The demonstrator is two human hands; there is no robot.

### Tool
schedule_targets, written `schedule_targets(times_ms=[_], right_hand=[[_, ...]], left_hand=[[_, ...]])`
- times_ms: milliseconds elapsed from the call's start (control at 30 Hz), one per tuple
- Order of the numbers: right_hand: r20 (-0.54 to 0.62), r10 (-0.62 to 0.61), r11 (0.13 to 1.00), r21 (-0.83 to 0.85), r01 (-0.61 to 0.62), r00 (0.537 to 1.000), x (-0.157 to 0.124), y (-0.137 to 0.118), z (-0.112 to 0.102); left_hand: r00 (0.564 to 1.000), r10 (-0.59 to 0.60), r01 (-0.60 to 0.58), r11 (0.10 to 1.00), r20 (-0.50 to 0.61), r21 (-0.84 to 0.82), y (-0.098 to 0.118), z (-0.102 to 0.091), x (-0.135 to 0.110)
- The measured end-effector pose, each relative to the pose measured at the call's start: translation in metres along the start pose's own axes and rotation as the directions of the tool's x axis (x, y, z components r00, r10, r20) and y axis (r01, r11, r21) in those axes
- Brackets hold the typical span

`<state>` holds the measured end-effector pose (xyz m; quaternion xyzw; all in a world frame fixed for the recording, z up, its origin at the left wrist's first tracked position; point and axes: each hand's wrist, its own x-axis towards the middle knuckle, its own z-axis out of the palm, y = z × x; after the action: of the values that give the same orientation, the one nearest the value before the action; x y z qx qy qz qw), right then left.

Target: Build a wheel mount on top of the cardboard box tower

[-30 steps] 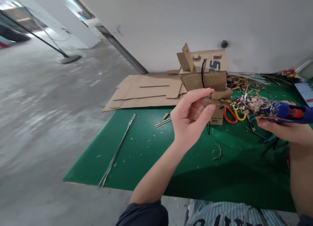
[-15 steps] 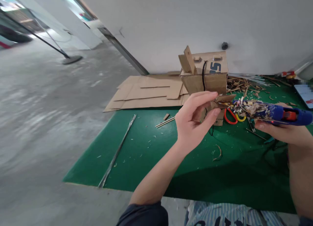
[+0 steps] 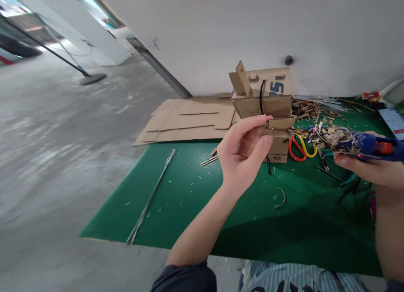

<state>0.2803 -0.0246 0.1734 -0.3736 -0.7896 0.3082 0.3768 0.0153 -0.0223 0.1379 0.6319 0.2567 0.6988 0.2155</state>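
While the left hand (image 3: 243, 151) grip clamps a cardboard flap (image 3: 280, 123), the right hand (image 3: 362, 170) grip clamps a blue glue gun (image 3: 368, 144). Gun tip (image 3: 295, 131) (debris-crusted) sits just beside the flap.

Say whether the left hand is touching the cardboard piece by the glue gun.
Touching: the head view shows the left hand pinching the cardboard piece between thumb and fingers.

A green surface (image 3: 284, 233) carries a cardboard box (image 3: 279, 151) standing upright near its far edge, with flat cardboard sheets (image 3: 186, 121) lying just beside it. Wood shavings (image 3: 307, 109) are heaped behind red-and-yellow scissors (image 3: 296, 149). A long metal strip (image 3: 150, 197) lies near the front left, thin sticks (image 3: 208, 161) sit mid-surface, and a phone (image 3: 391, 121) lies at the right corner.
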Motion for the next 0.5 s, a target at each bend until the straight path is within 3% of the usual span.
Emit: schedule_targets(times_ms=[267, 500], right_hand=[[0.013, -0.047, 0.998, 0.033, 0.047, 0.999, -0.0017, 0.0051, -0.0007], [-0.019, -0.079, 0.994, 0.068, 0.080, 0.997, -0.0007, 0.0015, 0.0044]], left_hand=[[0.989, -0.137, 0.132, 0.986, -0.046, -0.106, -0.0009, -0.0036, -0.0011], [0.988, -0.151, 0.146, 0.976, -0.017, -0.163, 0.0001, -0.0045, 0.0005]])
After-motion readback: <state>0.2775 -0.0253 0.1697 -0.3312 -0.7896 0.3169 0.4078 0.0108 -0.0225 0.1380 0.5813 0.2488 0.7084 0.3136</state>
